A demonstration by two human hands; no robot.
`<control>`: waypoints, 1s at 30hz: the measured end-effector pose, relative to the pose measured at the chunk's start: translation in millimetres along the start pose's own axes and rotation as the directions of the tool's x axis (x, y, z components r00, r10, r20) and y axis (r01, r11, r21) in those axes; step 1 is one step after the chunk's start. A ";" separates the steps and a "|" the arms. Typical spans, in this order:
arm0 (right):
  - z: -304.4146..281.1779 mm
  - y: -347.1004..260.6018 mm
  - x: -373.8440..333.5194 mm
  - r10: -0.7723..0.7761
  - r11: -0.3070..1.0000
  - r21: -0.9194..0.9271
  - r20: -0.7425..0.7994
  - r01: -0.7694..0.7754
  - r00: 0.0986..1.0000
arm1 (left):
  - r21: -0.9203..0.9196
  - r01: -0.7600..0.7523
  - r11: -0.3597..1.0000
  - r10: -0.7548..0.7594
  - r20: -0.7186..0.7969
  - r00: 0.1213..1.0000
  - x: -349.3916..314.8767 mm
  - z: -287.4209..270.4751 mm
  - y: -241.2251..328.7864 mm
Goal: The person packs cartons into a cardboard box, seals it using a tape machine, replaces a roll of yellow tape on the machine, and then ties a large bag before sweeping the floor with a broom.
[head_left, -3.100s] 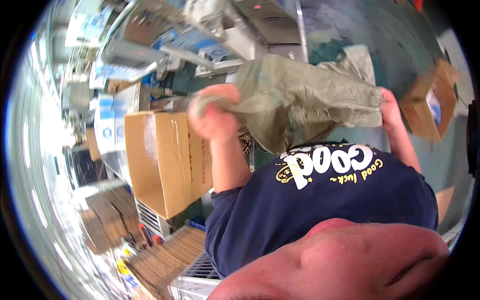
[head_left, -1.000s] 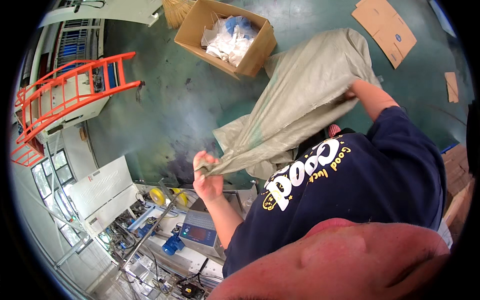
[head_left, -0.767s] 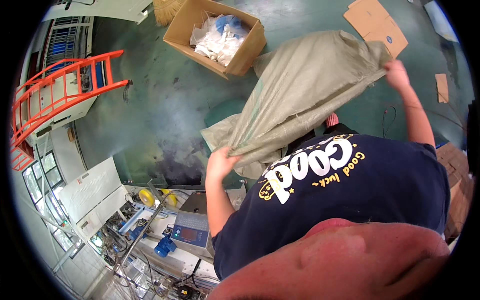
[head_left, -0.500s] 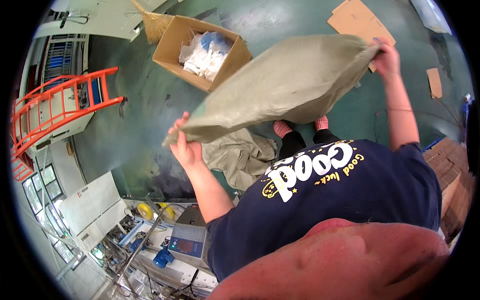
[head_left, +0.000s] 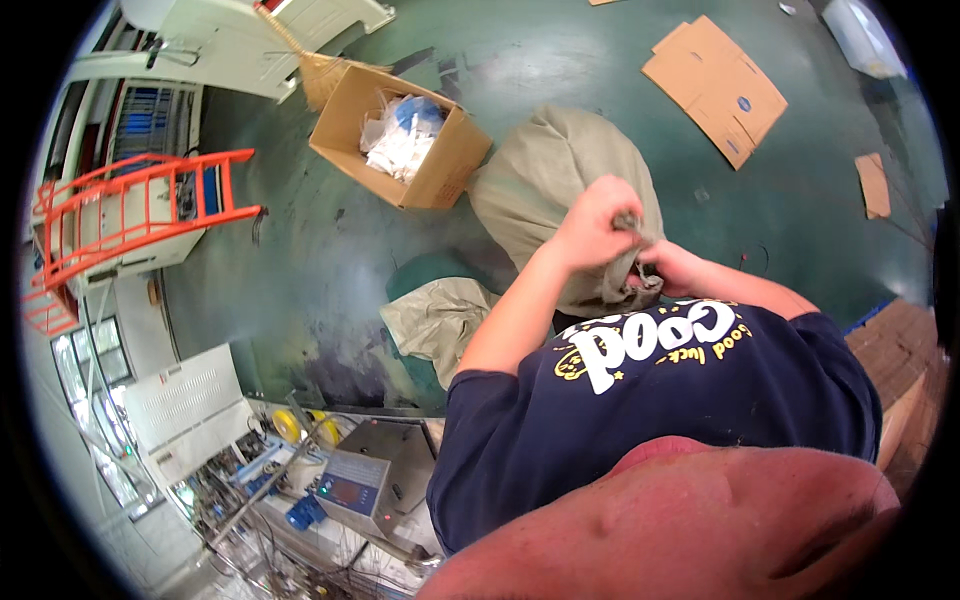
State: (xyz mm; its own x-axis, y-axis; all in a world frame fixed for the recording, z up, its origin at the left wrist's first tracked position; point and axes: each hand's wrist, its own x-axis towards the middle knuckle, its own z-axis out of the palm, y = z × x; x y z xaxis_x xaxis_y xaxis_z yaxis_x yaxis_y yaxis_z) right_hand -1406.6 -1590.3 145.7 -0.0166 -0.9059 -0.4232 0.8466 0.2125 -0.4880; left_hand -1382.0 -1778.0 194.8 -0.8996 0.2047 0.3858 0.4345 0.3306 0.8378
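Left hand (head_left: 597, 222) is fisted tight on the bunched mouth of a large grey-green woven sack (head_left: 555, 190), knuckles up, a bit of gathered cloth showing at the top of the fist. Right hand (head_left: 668, 268) sits just beside and below it, touching the same gathered neck; its fingers are mostly hidden by the cloth and the left hand, so it probably grips the sack too, but the closure cannot be told for sure. The sack stands bulging on the green floor (head_left: 800, 200), right in front of the person, neck pulled toward the navy shirt (head_left: 660, 400). A second, flat sack (head_left: 437, 318) lies crumpled on the floor to the left, apart from both hands. An open cardboard box (head_left: 405, 135) with white plastic bags inside sits just beside the full sack, upper left. Flattened cardboard (head_left: 715, 88) lies further off, upper right. Orange ladder frame (head_left: 130, 215) far left; a metal control unit (head_left: 375, 480) with wiring at lower left.
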 end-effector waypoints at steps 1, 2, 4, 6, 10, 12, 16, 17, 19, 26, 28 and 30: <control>13.1 -4.0 -4.4 -0.074 0.985 -0.162 -0.131 0.052 0.989 | 0.024 0.012 1.000 -0.012 -0.018 1.000 -7.5 13.2 -14.8; 27.1 -8.8 -9.3 -0.167 0.940 -0.330 -0.238 0.082 0.957 | -0.259 0.261 0.930 -0.250 0.075 0.965 -23.0 28.5 -36.0; 22.6 -20.7 -12.1 -0.261 0.912 -0.401 -0.393 0.092 0.882 | -0.590 0.591 0.550 -0.493 0.341 0.800 -50.8 43.3 -49.8; 22.0 -35.9 -19.5 -0.258 0.952 -0.272 -0.457 0.142 0.851 | -0.481 0.466 0.743 -0.389 0.258 0.885 -76.2 59.2 -55.6; 15.2 -50.7 -17.9 -0.659 0.523 -0.841 -0.298 0.136 0.690 | 0.031 0.732 0.680 -0.716 0.241 0.655 -60.0 55.6 -33.2; 7.9 -83.0 -29.3 -0.661 0.667 -0.717 -0.442 0.204 0.606 | -0.641 0.640 0.424 -0.870 -0.091 0.484 -72.9 42.1 -44.8; 61.1 -66.0 -14.4 -0.146 0.044 -0.984 0.163 0.171 0.976 | -0.794 0.410 0.448 -0.815 -0.175 0.552 -69.9 -15.3 -61.8; 76.7 -55.9 -0.7 0.030 0.054 -0.975 0.217 0.215 0.976 | -0.294 0.540 0.789 -0.605 -0.217 0.766 -62.2 -11.1 -58.0; 85.6 -43.7 33.0 -0.013 0.040 -0.955 0.293 0.294 0.956 | 0.371 0.329 0.869 -0.450 0.311 0.837 -58.0 22.3 -65.1; 67.4 -61.5 72.8 -0.480 0.322 -0.947 -0.167 -0.005 0.861 | -0.540 0.501 0.677 -0.226 0.495 0.839 -91.9 18.5 -43.3; 99.6 -39.6 89.9 -0.365 0.074 -0.993 0.059 0.092 0.929 | -0.500 0.499 0.708 -0.396 0.303 0.867 -122.0 44.1 -77.4; 150.7 -34.4 105.6 0.009 -0.591 -0.794 0.171 0.143 0.985 | -0.395 0.605 0.691 -0.642 0.051 0.765 -163.0 87.3 -149.8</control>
State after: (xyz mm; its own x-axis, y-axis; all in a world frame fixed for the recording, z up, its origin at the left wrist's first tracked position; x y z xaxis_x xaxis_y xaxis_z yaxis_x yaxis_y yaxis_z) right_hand -1357.3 -1748.5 232.8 0.0825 -0.9531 -0.2913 -0.9250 0.0355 -0.3782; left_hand -1296.6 -1780.4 -27.3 -0.9651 -0.0087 -0.2619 -0.2618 -0.0112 0.9651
